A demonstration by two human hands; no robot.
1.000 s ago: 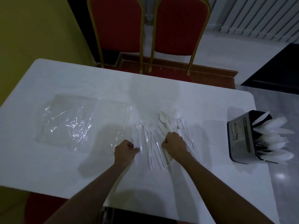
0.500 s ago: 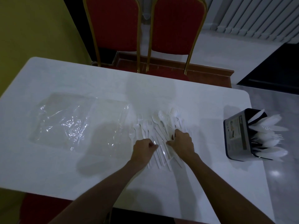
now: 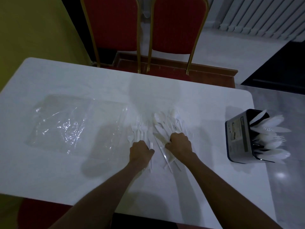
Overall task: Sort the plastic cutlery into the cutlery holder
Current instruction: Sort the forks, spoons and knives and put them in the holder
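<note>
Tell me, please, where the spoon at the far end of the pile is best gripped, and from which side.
Probably by its handle, from the near side. The spoon lies flat with its bowl pointing away and its handle running back toward the right hand, over other cutlery. A pinch across the handle's thin edges from above should lift it alone.

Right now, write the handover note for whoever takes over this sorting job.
Left hand: grip curled round the handles of the forks, grouped on the table.
Right hand: grip curled on pieces in the mixed pile of spoons and knives beside them.
Done: the holder at the table's right edge already has white cutlery in it.
Left: both groups on the table go into the holder. A clear plastic bag lies to the left.
</note>
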